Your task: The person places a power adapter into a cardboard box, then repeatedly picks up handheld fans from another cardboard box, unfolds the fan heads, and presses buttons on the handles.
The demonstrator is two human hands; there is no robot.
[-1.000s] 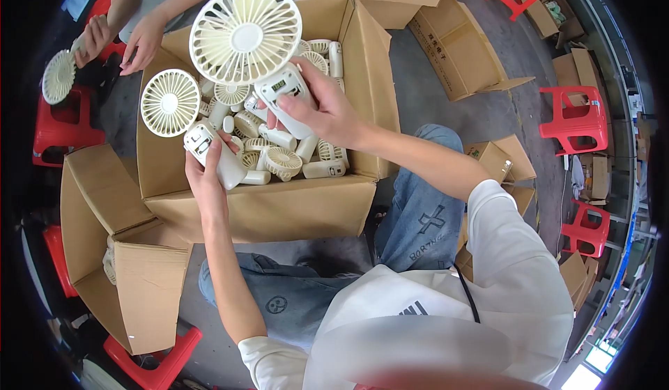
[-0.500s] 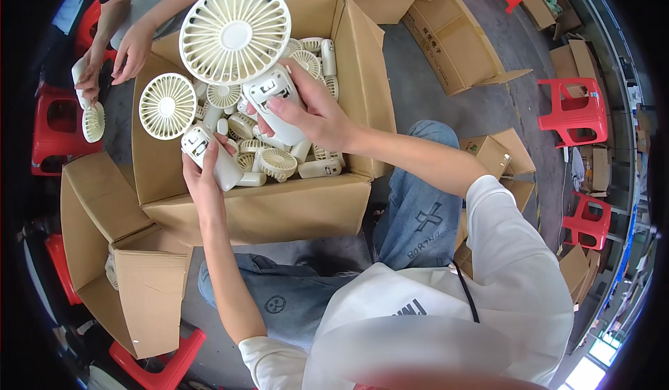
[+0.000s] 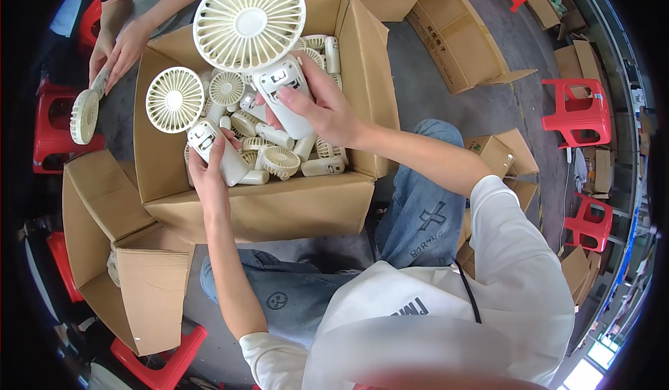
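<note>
My left hand [image 3: 211,174] is wrapped round the white handle of a handheld fan [image 3: 175,100], its round slatted head upright above the fingers. In my right hand [image 3: 322,111] is a second white handheld fan [image 3: 249,22], held higher and nearer the camera, with the thumb lying on the front of the handle by the dark openings. Both fans are over a large open cardboard box [image 3: 258,212]. Inside it lies a heap of similar fans [image 3: 281,161], partly hidden by my hands and the two held fans.
At upper left, a co-worker's hands [image 3: 120,56] hold another white fan [image 3: 84,116]. A smaller open carton [image 3: 153,285] stands at lower left, and another open carton [image 3: 456,38] at upper right. Red stools [image 3: 577,113] stand on both sides.
Both held fans have shifted slightly right and up in view, still in my hands. The co-worker's hands have come together on their fan, whose head has swung toward the left.
</note>
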